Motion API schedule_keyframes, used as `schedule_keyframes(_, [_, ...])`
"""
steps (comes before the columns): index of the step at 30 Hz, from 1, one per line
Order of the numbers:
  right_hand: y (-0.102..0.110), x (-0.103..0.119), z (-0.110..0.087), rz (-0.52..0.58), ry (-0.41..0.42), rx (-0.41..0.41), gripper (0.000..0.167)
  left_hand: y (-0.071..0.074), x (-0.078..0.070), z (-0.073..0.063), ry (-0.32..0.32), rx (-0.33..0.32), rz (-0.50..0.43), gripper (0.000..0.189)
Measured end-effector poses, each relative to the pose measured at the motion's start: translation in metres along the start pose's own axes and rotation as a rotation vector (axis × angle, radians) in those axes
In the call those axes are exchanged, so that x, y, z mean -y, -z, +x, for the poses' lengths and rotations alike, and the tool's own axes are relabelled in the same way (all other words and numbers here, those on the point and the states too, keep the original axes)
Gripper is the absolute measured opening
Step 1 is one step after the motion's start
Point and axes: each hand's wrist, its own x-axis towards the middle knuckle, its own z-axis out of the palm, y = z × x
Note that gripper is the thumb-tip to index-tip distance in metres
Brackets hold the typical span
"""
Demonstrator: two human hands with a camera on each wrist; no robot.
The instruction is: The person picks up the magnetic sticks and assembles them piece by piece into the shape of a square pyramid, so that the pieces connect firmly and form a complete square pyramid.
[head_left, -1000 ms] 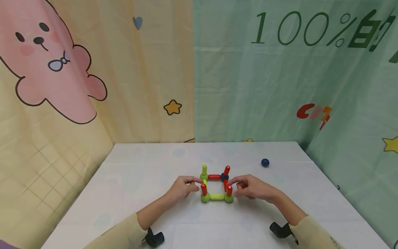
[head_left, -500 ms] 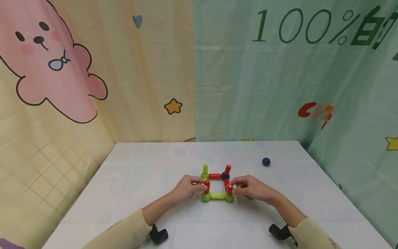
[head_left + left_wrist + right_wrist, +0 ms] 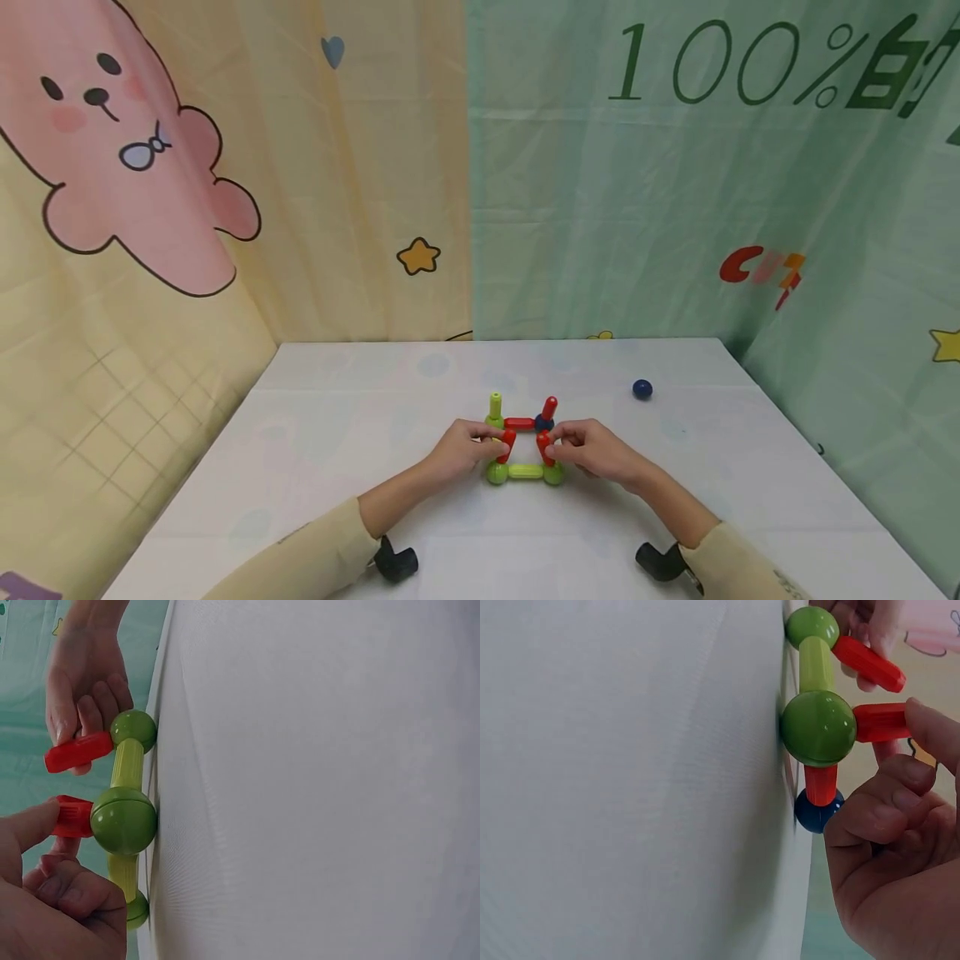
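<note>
A square frame of rods and balls lies on the table, with green balls at three corners and a dark blue ball point(image 3: 543, 422) at the far right one. My left hand point(image 3: 461, 447) pinches the red rod point(image 3: 73, 817) that stands on the near left green ball point(image 3: 124, 821). With thumb and forefinger my right hand point(image 3: 592, 450) pinches the red rod point(image 3: 881, 722) on the near right green ball point(image 3: 817, 728). Both held rods lean inward. A yellow-green rod point(image 3: 525, 472) joins these two balls. At the far corners stand a yellow-green rod point(image 3: 495, 405) and a red rod point(image 3: 550, 407).
A loose dark blue ball point(image 3: 642, 389) lies at the back right of the white table point(image 3: 360, 383). Patterned curtains point(image 3: 360, 167) hang behind and at the sides. A black wrist camera point(image 3: 395, 562) sits below the left forearm, another black wrist camera point(image 3: 660, 562) below the right.
My left hand has moved right and taken hold of the near left red rod. My right hand has closed on the near right one. Both rods have tipped toward each other.
</note>
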Motion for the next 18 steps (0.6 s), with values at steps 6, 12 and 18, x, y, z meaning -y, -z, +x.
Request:
schedule_keyframes(6, [-0.007, 0.002, 0.005, 0.009, -0.046, -0.076, 0.023, -0.003, 0.002, 0.002, 0.011, -0.001, -0.005, 0.030])
schedule_keyframes(12, [-0.011, 0.004, 0.009, 0.007, -0.063, -0.108, 0.024, -0.004, 0.003, 0.003, 0.014, -0.003, 0.002, 0.030])
schedule_keyframes(18, [-0.013, 0.005, 0.009, 0.003, -0.072, -0.130, 0.024, -0.003, 0.002, 0.002, 0.023, -0.008, 0.007, 0.031])
